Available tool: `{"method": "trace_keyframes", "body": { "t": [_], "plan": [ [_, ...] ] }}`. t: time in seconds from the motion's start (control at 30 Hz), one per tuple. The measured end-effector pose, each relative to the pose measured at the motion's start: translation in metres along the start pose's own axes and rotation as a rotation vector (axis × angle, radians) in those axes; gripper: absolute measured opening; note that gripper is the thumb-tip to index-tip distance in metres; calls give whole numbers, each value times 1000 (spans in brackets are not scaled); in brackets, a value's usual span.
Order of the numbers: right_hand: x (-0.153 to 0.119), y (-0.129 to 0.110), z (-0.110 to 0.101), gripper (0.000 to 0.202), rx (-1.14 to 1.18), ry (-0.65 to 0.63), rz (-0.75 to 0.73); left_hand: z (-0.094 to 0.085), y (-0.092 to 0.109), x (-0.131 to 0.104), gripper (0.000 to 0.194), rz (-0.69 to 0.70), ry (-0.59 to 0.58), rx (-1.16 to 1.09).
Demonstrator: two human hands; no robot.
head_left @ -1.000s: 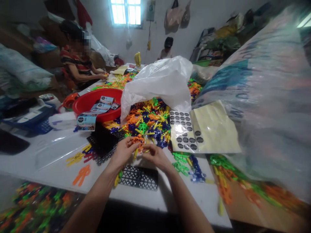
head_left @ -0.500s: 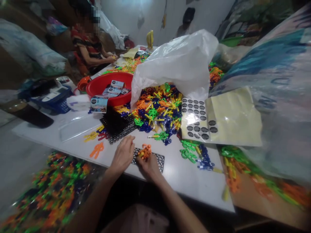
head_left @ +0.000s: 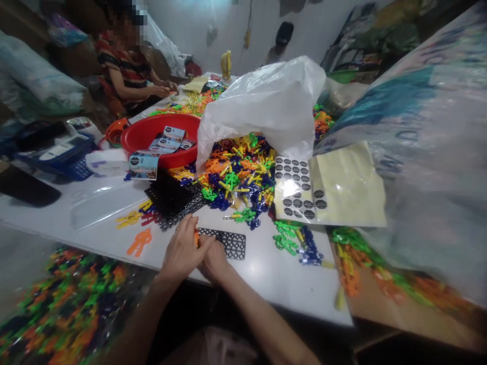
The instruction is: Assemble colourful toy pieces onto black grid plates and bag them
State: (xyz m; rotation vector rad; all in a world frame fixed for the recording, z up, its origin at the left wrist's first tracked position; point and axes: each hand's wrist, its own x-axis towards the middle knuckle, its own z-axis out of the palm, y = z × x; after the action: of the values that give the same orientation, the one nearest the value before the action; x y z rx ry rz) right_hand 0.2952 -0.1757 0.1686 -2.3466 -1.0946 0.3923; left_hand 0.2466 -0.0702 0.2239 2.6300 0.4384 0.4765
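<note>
My left hand and my right hand are pressed together near the table's front edge. Between them an orange plastic figure shows only as a small bit; the fingers of both hands close round it and hide the rest. The left thumb lies across the back of the right hand. Under and beside my right hand rests a black perforated plastic plate, flat on the table. To the left of my hands lie another orange figure, a yellow figure and a stack of black perforated plates.
A heap of coloured plastic figures spills from a white plastic bag. A red basin holding printed cards stands left of it, and a sticker sheet lies right. A co-worker sits at the far left.
My right hand has moved left with the orange figure and now meets my left hand, uncovering more of the black plate. The view has shifted slightly to the right.
</note>
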Motion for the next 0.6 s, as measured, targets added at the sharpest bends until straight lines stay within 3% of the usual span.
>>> {"method": "trace_keyframes", "body": {
  "t": [0.13, 0.27, 0.33, 0.4, 0.47, 0.6],
  "plan": [
    [20, 14, -44, 15, 113, -143, -163, 3, -3, 2, 38, 19, 34, -11],
    [73, 24, -86, 31, -216, 104, -86, 2, -6, 3, 34, 65, 36, -38],
    [98, 24, -94, 30, -380, 114, -102, 0, -6, 3, 34, 65, 31, -28],
    [106, 24, -92, 28, -460, 75, -186, -2, -8, 3, 33, 77, 16, -32],
    [88, 29, -82, 26, -483, 77, -257, -3, -10, 3, 33, 98, -2, -56],
    [9, 43, -66, 25, -439, 1, -223, -3, -16, 6, 34, 138, -25, -113]
  ]
}}
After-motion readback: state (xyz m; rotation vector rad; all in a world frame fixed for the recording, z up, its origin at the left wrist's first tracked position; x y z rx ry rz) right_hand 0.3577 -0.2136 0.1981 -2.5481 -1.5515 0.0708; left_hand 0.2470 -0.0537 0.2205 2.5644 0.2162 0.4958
